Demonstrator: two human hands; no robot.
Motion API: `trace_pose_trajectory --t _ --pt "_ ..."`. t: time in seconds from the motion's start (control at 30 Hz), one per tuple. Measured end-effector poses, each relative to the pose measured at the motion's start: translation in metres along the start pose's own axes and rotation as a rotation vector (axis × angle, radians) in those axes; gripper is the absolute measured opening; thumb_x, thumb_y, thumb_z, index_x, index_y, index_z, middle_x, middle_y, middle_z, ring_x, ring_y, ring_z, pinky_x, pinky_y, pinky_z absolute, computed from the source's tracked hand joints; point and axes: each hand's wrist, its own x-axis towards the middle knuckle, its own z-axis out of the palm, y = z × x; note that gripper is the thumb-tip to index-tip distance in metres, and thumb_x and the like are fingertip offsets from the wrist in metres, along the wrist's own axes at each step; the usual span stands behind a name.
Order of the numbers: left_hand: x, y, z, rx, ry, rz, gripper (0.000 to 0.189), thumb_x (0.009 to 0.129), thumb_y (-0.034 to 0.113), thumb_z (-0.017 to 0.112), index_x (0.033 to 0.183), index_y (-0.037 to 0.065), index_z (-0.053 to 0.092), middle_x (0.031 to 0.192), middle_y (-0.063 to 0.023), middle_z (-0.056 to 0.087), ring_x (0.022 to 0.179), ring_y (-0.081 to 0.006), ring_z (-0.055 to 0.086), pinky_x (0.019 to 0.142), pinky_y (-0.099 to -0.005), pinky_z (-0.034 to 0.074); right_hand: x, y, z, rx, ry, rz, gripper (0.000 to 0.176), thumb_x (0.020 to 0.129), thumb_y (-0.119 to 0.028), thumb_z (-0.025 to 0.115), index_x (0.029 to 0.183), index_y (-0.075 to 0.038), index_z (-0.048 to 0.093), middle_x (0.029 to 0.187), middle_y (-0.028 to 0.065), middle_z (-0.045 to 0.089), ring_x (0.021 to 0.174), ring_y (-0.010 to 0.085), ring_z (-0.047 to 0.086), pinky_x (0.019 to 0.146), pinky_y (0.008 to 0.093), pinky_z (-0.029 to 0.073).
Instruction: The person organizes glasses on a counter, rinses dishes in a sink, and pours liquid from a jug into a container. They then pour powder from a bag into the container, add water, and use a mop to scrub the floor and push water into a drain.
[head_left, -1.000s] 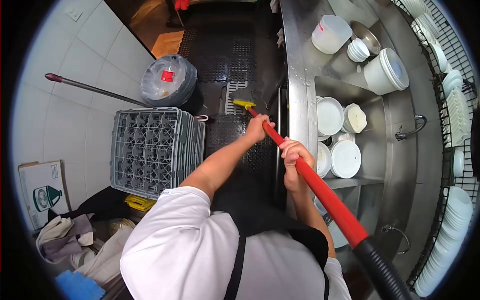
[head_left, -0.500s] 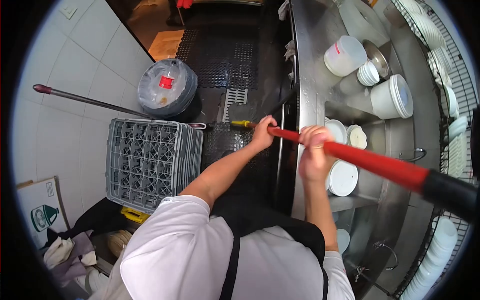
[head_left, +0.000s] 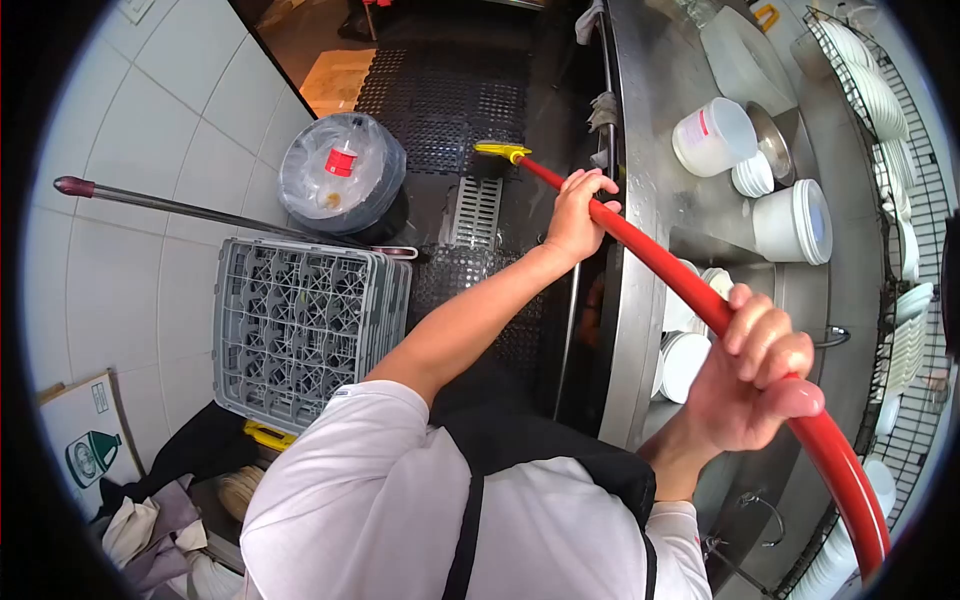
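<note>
Left hand [head_left: 580, 217] and right hand [head_left: 752, 375] are wrapped round a red pole [head_left: 657, 259], its yellow head [head_left: 500, 151] near a grate [head_left: 476, 213].

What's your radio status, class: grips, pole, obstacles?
Left grip, right grip both around red pole. Yellow head beyond drain grate. Lined bin left, clear of head; nothing visibly blocking.

The yellow head [head_left: 503, 151] is now farther ahead of the left hand [head_left: 577, 218]; the right hand [head_left: 742, 385] is farther behind.
</note>
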Motion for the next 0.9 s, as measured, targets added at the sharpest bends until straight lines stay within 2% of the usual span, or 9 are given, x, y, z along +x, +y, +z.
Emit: trace_pose_trajectory --t 0.17,0.23,0.4,0.5,0.6,0.73,0.83,0.87,0.9 --pt "-0.048 -0.034 -0.006 0.065 -0.046 -0.147 0.021 0.078 0.013 0.076 0.093 0.009 0.061 0.110 -0.0203 0.065 0.114 -0.0381 0.058 0.096 -0.0413 0.047 -0.049 0.023 0.001 -0.077 -0.029 0.103 0.052 0.096 -0.058 0.044 0.069 -0.014 0.037 0.067 -0.0010 0.039 0.070 0.0170 0.042 0.089 0.0403 0.037" --pt "-0.072 -0.052 -0.007 0.091 0.014 -0.002 0.020 0.073 0.008 0.076 0.075 0.006 0.056 0.076 -0.0114 0.060 0.086 -0.0362 0.059 0.080 -0.0437 0.048 -0.079 0.038 -0.004 -0.088 -0.039 0.112 0.051 0.097 -0.054 0.047 0.070 -0.012 0.040 0.068 0.0009 0.042 0.071 0.0182 0.045 0.089 0.0406 0.039" --pt "-0.147 -0.049 -0.020 0.206 -0.305 -0.249 0.019 0.078 0.014 0.074 0.077 0.003 0.059 0.086 -0.0155 0.064 0.086 -0.0351 0.066 0.080 -0.0410 0.052 -0.158 0.075 -0.017 -0.066 0.077 0.253 0.034 0.098 -0.033 0.057 0.080 -0.005 0.052 0.078 0.0059 0.052 0.086 0.0215 0.056 0.098 0.0415 0.041" --pt "-0.196 -0.049 -0.007 0.087 -0.281 -0.067 0.018 0.072 0.013 0.076 0.075 0.005 0.059 0.080 -0.0152 0.062 0.080 -0.0390 0.063 0.071 -0.0451 0.050 -0.193 0.085 -0.028 -0.033 0.153 0.501 0.024 0.098 -0.026 0.060 0.088 -0.003 0.057 0.092 0.0066 0.059 0.097 0.0173 0.057 0.097 0.0343 0.043" --pt "-0.203 -0.018 -0.011 0.023 -0.215 -0.140 0.015 0.070 0.010 0.074 0.079 0.007 0.062 0.082 -0.0142 0.068 0.082 -0.0373 0.066 0.078 -0.0419 0.052 -0.202 0.072 -0.030 -0.057 0.123 0.541 0.023 0.097 -0.025 0.061 0.101 -0.003 0.056 0.103 0.0057 0.059 0.099 0.0132 0.055 0.096 0.0315 0.042" --pt "-0.172 0.000 -0.012 -0.037 -0.162 -0.061 0.014 0.073 0.002 0.071 0.086 0.006 0.067 0.084 -0.0108 0.070 0.082 -0.0262 0.069 0.078 -0.0374 0.053 -0.198 0.040 -0.049 -0.266 -0.038 0.513 0.075 0.082 -0.031 0.080 0.138 -0.003 0.038 0.128 0.0113 0.051 0.125 0.0223 0.048 0.110 0.0355 0.032" --pt "-0.132 0.033 -0.034 0.285 -0.108 0.013 0.014 0.082 0.017 0.069 0.089 0.005 0.070 0.085 -0.0126 0.069 0.080 -0.0239 0.066 0.072 -0.0367 0.052 -0.214 -0.001 -0.078 -0.392 0.186 0.609 0.056 0.086 -0.024 0.076 0.129 -0.001 0.048 0.125 0.0111 0.054 0.121 0.0208 0.051 0.107 0.0366 0.037" --pt "-0.120 0.064 -0.041 0.084 -0.101 -0.139 0.012 0.087 0.014 0.067 0.088 0.003 0.071 0.086 -0.0102 0.070 0.078 -0.0196 0.066 0.071 -0.0343 0.052 -0.228 -0.011 -0.095 -0.397 0.337 0.594 0.052 0.086 -0.026 0.075 0.125 -0.001 0.051 0.121 0.0119 0.058 0.116 0.0218 0.054 0.102 0.0364 0.041" --pt "-0.108 0.063 -0.043 -0.070 -0.027 0.049 0.010 0.089 0.011 0.065 0.085 0.001 0.068 0.086 -0.0079 0.070 0.077 -0.0161 0.065 0.071 -0.0321 0.052 -0.248 -0.015 -0.115 -0.392 0.474 0.579 0.048 0.086 -0.028 0.074 0.121 -0.002 0.054 0.116 0.0127 0.062 0.112 0.0227 0.058 0.098 0.0363 0.044"
